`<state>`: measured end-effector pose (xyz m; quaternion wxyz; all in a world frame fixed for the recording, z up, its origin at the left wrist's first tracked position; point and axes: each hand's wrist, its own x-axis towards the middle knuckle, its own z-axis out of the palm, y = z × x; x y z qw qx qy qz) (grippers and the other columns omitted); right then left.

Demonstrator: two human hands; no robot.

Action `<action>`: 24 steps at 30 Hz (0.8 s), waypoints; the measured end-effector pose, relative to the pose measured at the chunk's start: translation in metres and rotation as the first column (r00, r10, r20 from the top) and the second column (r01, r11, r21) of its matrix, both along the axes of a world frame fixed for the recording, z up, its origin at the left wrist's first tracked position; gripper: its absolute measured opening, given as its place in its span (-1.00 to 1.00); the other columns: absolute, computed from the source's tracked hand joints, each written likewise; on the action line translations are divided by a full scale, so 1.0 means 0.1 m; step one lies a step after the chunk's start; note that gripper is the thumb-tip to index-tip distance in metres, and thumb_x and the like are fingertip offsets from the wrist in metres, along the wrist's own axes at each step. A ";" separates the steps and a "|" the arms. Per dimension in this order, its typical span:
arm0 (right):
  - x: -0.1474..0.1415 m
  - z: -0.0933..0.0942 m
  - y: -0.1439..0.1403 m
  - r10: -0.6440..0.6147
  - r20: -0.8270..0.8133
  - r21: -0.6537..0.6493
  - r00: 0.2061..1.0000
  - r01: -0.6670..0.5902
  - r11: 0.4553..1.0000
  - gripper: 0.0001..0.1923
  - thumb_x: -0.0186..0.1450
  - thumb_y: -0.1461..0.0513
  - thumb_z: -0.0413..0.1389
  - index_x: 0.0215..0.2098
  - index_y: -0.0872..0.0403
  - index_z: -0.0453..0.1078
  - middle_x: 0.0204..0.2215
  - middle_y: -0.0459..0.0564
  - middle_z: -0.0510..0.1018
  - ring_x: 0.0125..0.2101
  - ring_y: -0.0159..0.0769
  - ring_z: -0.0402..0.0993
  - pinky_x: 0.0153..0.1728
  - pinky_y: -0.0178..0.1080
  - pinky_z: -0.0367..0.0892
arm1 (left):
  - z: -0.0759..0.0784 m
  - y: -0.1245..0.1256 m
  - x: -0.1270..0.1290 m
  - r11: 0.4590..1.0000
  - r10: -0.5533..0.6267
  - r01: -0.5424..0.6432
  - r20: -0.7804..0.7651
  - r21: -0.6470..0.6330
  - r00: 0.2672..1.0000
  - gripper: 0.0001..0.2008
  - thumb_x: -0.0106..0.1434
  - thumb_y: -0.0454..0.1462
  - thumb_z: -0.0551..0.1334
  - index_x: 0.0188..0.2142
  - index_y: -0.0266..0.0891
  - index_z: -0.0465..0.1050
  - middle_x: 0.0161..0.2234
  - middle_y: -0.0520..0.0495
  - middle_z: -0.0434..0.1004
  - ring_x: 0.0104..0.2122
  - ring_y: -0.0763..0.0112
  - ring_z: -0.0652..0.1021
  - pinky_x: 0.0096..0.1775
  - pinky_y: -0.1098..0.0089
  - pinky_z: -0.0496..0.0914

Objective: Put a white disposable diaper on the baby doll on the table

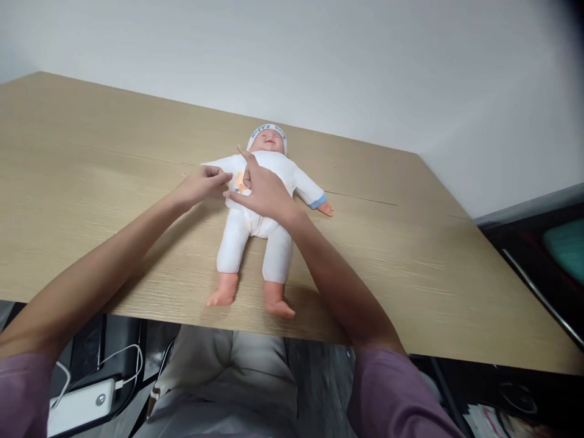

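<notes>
The left hand (203, 184) pinches the white sleeve at the doll's (258, 207) near-left side, fingers closed on the cloth. The doll lies on its back in the middle of the bench (410, 255), its long way running from the feet, closest to the person, up to the head, far away. The right hand (262, 191) lies spread on the doll's tummy, holding nothing, and sits more on the doll.
</notes>
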<state>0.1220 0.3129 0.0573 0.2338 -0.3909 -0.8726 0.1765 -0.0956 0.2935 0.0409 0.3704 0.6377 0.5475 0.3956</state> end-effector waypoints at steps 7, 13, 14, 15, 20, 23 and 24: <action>0.01 0.03 0.01 -0.023 0.006 0.019 1.000 0.023 1.000 -0.21 0.59 0.26 0.12 0.71 0.09 0.03 -0.07 0.04 0.74 -0.11 -0.10 0.62 0.03 -0.11 0.47 | -0.02 0.17 0.38 0.971 -0.186 0.169 0.092 0.172 0.978 -0.61 0.55 -0.04 0.18 -0.38 -0.17 0.42 -0.37 -0.06 0.44 -0.36 0.29 0.43 -0.24 0.26 0.34; 0.03 -0.01 0.06 -0.014 -0.059 0.003 0.998 0.014 1.000 -0.30 0.63 0.26 0.03 0.69 0.00 0.06 -0.06 -0.01 0.71 -0.14 -0.15 0.58 0.09 -0.08 0.48 | -0.38 0.25 0.26 0.965 -0.055 -0.013 0.251 0.260 0.966 -0.45 0.47 0.29 0.33 -0.04 -0.09 0.35 -0.18 -0.05 0.47 -0.31 0.32 0.49 -0.24 0.30 0.36; 0.03 -0.02 0.07 -0.014 -0.079 -0.005 0.997 0.014 1.000 -0.31 0.63 0.25 0.04 0.68 -0.04 0.08 -0.09 -0.04 0.70 -0.13 -0.14 0.58 0.09 -0.09 0.49 | -0.44 0.27 0.26 0.966 -0.063 -0.003 0.248 0.259 0.967 -0.41 0.42 0.31 0.38 -0.02 -0.09 0.37 -0.20 -0.04 0.46 -0.33 0.33 0.47 -0.26 0.32 0.33; 0.04 -0.02 0.07 -0.019 -0.095 -0.013 0.995 0.018 1.000 -0.32 0.62 0.24 0.04 0.66 -0.07 0.10 -0.13 -0.06 0.68 -0.13 -0.14 0.58 0.08 -0.09 0.50 | -0.49 0.29 0.26 0.969 -0.082 0.018 0.250 0.248 0.965 -0.38 0.38 0.33 0.41 -0.02 -0.10 0.39 -0.24 -0.02 0.46 -0.36 0.35 0.44 -0.30 0.33 0.29; 0.05 -0.06 0.09 -0.038 -0.153 -0.042 0.987 0.032 0.999 -0.32 0.56 0.25 0.13 0.60 -0.05 0.19 -0.25 -0.11 0.57 -0.18 -0.17 0.53 0.02 -0.13 0.49 | -0.59 0.38 0.24 0.982 -0.152 0.103 0.349 0.156 0.925 -0.38 0.29 0.33 0.49 -0.12 -0.09 0.44 -0.40 0.06 0.41 -0.50 0.43 0.32 -0.43 0.37 0.14; 0.05 -0.07 0.13 -0.043 -0.210 -0.023 0.977 0.039 0.999 -0.33 0.52 0.26 0.15 0.56 -0.07 0.25 -0.24 -0.12 0.51 -0.19 -0.18 0.49 -0.01 -0.12 0.49 | -0.59 0.37 0.26 0.983 -0.106 0.050 0.326 0.175 0.939 -0.42 0.35 0.29 0.47 -0.15 -0.11 0.44 -0.39 0.03 0.44 -0.46 0.40 0.37 -0.41 0.37 0.20; 0.05 -0.07 0.14 -0.047 -0.231 -0.010 0.972 0.046 0.999 -0.34 0.50 0.27 0.15 0.54 -0.08 0.28 -0.22 -0.11 0.50 -0.18 -0.18 0.48 -0.01 -0.12 0.49 | -0.57 0.35 0.28 0.982 -0.064 0.005 0.307 0.189 0.950 -0.45 0.38 0.26 0.47 -0.14 -0.11 0.43 -0.39 0.04 0.44 -0.45 0.40 0.38 -0.40 0.38 0.23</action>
